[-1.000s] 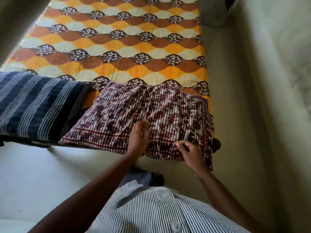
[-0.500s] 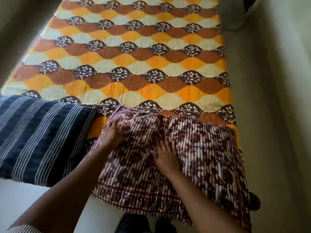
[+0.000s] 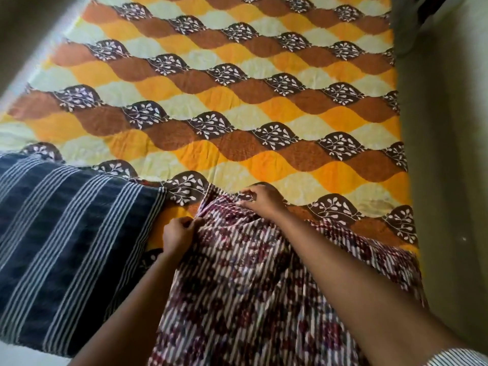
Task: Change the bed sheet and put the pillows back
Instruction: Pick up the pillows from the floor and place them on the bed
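A bed sheet (image 3: 237, 101) with orange, brown and cream waves and leaf motifs covers the bed. A maroon-and-white striped floral pillow (image 3: 250, 286) lies at the near end, on the right. Beside it on the left lies a dark blue pillow (image 3: 66, 233) with white stripes. My left hand (image 3: 179, 233) pinches the maroon pillow's far left corner. My right hand (image 3: 261, 199) grips its far edge, fingers curled into the cloth. Both forearms stretch over the pillow.
A pale wall (image 3: 449, 180) runs close along the bed's right side. A grey object (image 3: 412, 19) stands at the far right corner. A dim wall or curtain (image 3: 26, 35) borders the upper left. The pale floor (image 3: 15, 355) shows at the lower left.
My view has moved closer over the bed. Both hands went from the maroon pillow's near edge, across its top, to its far edge, where they now take hold of the cloth.
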A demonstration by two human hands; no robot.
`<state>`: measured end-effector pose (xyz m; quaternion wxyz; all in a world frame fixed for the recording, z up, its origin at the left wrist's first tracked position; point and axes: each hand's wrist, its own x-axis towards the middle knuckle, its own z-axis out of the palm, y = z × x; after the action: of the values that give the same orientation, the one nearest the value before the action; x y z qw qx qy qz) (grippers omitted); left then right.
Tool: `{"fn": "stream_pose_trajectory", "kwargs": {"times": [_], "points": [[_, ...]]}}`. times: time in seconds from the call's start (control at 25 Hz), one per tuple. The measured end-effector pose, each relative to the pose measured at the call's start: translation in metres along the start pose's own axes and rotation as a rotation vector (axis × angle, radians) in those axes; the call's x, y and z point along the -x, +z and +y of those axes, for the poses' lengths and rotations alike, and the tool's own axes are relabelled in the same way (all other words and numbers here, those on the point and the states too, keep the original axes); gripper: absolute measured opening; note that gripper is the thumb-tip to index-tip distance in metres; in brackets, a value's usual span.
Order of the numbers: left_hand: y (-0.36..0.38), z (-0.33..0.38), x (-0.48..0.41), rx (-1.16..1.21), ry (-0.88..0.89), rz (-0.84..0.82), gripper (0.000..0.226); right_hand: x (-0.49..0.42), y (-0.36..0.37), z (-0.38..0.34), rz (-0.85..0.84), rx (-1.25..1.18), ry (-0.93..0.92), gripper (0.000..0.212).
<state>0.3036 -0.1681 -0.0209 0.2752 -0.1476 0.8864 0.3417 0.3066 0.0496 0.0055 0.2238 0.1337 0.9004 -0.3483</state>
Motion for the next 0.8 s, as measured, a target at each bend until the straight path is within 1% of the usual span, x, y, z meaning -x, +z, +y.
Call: {"fn": "stream_pose_trajectory", "kwargs": {"times": [0.08, 0.12, 0.16, 0.24, 0.28, 0.32, 0.36, 0.44, 0.48, 0.52, 0.56, 0.64, 0.68, 0.72, 0.76, 0.8], "points": [[-0.008, -0.009, -0.001, 0.014, 0.041, 0.043, 0.031, -0.035, 0.023, -0.019, -0.148, -0.051, 0.052, 0.052], [-0.012, -0.013, -0.002, 0.022, 0.058, 0.061, 0.029, -0.045, 0.033, -0.029, -0.219, -0.046, 0.045, 0.054], [-0.014, -0.015, -0.002, 0.03, 0.083, 0.079, 0.028, -0.053, 0.04, -0.038, -0.291, -0.007, 0.001, 0.052], [-0.016, -0.017, -0.003, 0.072, 0.119, 0.141, 0.027, -0.061, 0.045, -0.053, -0.45, 0.038, -0.095, 0.038], [-0.017, -0.018, -0.002, 0.108, 0.122, 0.176, 0.027, -0.063, 0.045, -0.062, -0.503, 0.025, -0.12, 0.032], [-0.019, -0.018, 0.0, 0.145, 0.115, 0.211, 0.027, -0.065, 0.047, -0.07, -0.509, 0.015, -0.142, 0.029], [-0.023, -0.02, 0.002, 0.181, 0.096, 0.251, 0.028, -0.067, 0.052, -0.081, -0.473, 0.009, -0.171, 0.027], [-0.035, -0.031, 0.003, 0.238, 0.033, 0.339, 0.03, -0.069, 0.069, -0.104, -0.348, -0.01, -0.256, 0.025], [-0.041, -0.038, 0.001, 0.246, 0.007, 0.357, 0.031, -0.068, 0.08, -0.112, -0.293, -0.018, -0.292, 0.023], [-0.046, -0.046, -0.005, 0.238, -0.026, 0.345, 0.033, -0.067, 0.092, -0.116, -0.249, -0.019, -0.303, 0.022], [-0.049, -0.053, -0.013, 0.217, -0.07, 0.296, 0.034, -0.065, 0.1, -0.117, -0.216, -0.017, -0.276, 0.022], [-0.056, -0.057, -0.028, 0.146, -0.109, 0.121, 0.032, -0.059, 0.106, -0.11, -0.171, -0.041, -0.183, 0.024], [-0.06, -0.054, -0.03, 0.078, -0.085, 0.069, 0.031, -0.053, 0.102, -0.105, -0.136, -0.079, -0.164, 0.027], [-0.061, -0.047, -0.027, -0.02, -0.03, 0.067, 0.032, -0.043, 0.095, -0.097, -0.068, -0.102, -0.173, 0.03], [-0.057, -0.04, -0.02, -0.129, 0.077, 0.136, 0.037, -0.028, 0.086, -0.087, 0.031, -0.093, -0.189, 0.034], [-0.05, -0.031, -0.007, -0.237, 0.232, 0.235, 0.043, -0.011, 0.08, -0.074, 0.159, -0.066, -0.181, 0.038]]}}
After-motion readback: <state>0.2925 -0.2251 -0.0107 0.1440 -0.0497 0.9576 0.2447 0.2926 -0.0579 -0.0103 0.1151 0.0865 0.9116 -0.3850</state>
